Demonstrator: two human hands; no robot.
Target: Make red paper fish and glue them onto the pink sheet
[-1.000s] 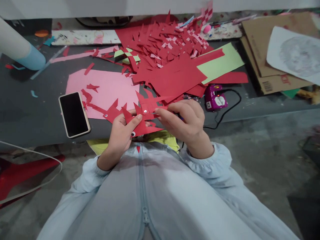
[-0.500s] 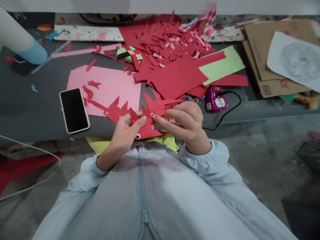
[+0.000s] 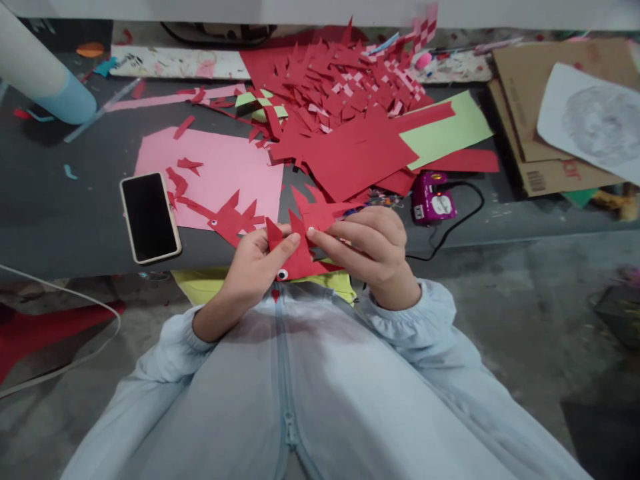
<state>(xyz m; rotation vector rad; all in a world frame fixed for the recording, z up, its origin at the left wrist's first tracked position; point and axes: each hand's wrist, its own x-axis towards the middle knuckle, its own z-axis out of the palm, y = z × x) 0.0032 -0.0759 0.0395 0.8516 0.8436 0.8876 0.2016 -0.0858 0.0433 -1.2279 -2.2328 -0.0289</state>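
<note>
My left hand (image 3: 250,267) pinches a red paper fish cut-out (image 3: 296,257) with a googly eye, thumb on top, at the near edge of the dark table (image 3: 60,220). My right hand (image 3: 373,243) is closed too, its forefinger and thumb pressing the same red paper from the right. A second red paper fish (image 3: 231,219) with a small eye lies on the pink sheet (image 3: 220,177) just left of my hands.
A phone (image 3: 149,217) lies face up at the table's near edge. A big heap of red paper pieces (image 3: 340,107), a green sheet (image 3: 445,130), a purple glue gun (image 3: 431,198) with a black cord, cardboard (image 3: 540,127) and a white-blue tube (image 3: 45,83) surround the area.
My right fingers have slid left along the red paper toward my left thumb. The fish has turned slightly in my hands, its googly eye now lower.
</note>
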